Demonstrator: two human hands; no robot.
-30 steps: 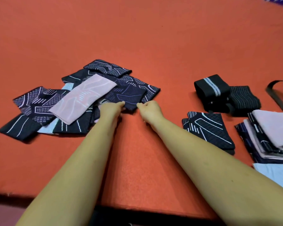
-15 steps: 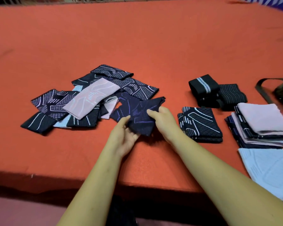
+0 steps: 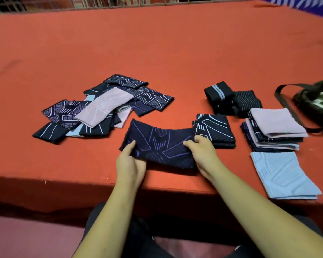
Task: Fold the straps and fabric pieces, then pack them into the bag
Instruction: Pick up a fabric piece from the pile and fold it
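- While the left hand (image 3: 129, 164) pinches the left end of a navy fabric piece (image 3: 160, 146), thumb on top, the right hand (image 3: 203, 153) grips its right end with fingers curled over the cloth.
- That piece lies spread close to the near edge of the red tabletop (image 3: 157, 43), straight in front of the person.
- Its long axis runs left to right, slightly bowed, with both ends angled away from the person.
- Purple lines cross its quilted face, with a chevron near the middle.
- Its right end meets a folded dark piece (image 3: 214, 127) with white lines; whether they touch or overlap I cannot tell.
- To the left, near but apart, sits a loose heap of unfolded pieces (image 3: 104, 108).
- Beyond the pieces the red surface runs to the far edge, where a metal railing (image 3: 119, 1) stands.
- On the right are rolled black straps (image 3: 231, 97), a stack of folded pieces (image 3: 274, 127) and a light blue folded piece (image 3: 282, 175) at the near edge.
- A dark bag (image 3: 317, 101) sits at the right border, its strap looped on the tabletop.
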